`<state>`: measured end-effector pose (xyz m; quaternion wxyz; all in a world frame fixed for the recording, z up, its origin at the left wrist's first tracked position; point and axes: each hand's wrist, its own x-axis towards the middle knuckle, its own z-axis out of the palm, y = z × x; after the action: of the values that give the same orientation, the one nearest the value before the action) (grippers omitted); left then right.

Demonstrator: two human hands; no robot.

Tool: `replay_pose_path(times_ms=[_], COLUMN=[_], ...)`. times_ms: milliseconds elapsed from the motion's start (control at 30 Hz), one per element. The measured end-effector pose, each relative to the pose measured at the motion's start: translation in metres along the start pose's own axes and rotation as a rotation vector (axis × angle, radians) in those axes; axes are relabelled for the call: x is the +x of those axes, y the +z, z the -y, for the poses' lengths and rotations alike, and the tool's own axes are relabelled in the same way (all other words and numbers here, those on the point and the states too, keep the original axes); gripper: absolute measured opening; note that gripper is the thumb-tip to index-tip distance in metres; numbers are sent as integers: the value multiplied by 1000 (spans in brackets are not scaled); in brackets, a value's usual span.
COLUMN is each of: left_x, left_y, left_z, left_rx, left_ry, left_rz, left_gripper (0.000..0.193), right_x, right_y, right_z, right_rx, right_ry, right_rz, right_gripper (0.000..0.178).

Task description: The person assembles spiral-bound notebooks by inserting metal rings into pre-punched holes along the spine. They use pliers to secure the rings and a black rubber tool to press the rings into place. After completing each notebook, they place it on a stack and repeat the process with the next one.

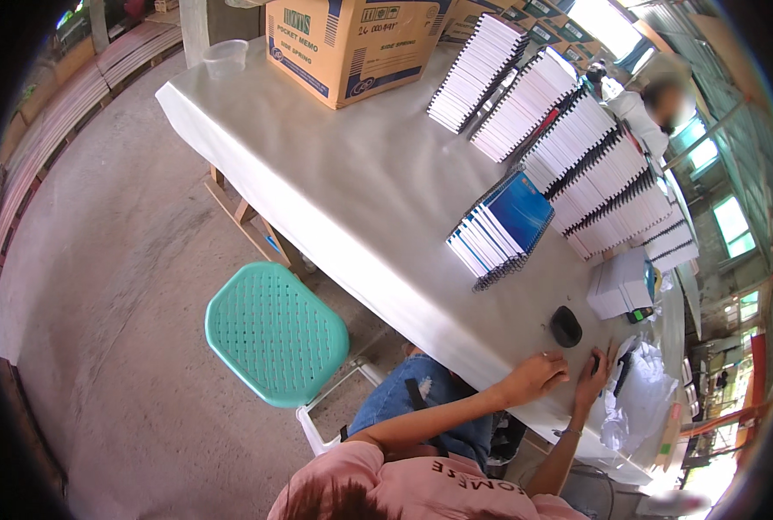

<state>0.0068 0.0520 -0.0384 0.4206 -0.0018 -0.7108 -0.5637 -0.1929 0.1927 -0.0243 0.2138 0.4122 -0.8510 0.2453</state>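
My left hand (535,379) is over the near edge of the cloth-covered table (352,182), its fingers curled closed. Whatever it may pinch is hidden. Just to its right, my right hand (591,380) is closed around a small black object (596,361), too small to name. A black oval thing (566,327) lies on the cloth a little beyond both hands. Farther off sits a stack of blue-covered spiral notebooks (512,221), white page edges facing me. To the right of the hands lies crumpled white plastic wrapping (642,394).
Tall stacks of spiral-bound notebooks (577,147) line the far right side. A white block-shaped stack (620,284) stands near the wrapping. A cardboard box (352,48) and a clear plastic tub (226,59) are at the far end. A green stool (275,334) is left of my legs. Another person (642,113) is across the table.
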Motion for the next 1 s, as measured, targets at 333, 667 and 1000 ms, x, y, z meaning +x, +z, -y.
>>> replay_pose_path(times_ms=[333,667,1000], left_x=[-12,-12,-12], left_y=[9,9,6], left_z=[6,5,-3], left_rx=[249,325,546], left_ry=[73,50,97], left_rz=[46,119,211], left_gripper=[16,16,18], right_x=[-2,-1,-5], right_y=[0,4,5], right_z=[3,-1,0], right_rx=[-31,-21,-40], right_ry=[20,58,139], right_rz=[2,-40,-56], right_gripper=[21,21,22])
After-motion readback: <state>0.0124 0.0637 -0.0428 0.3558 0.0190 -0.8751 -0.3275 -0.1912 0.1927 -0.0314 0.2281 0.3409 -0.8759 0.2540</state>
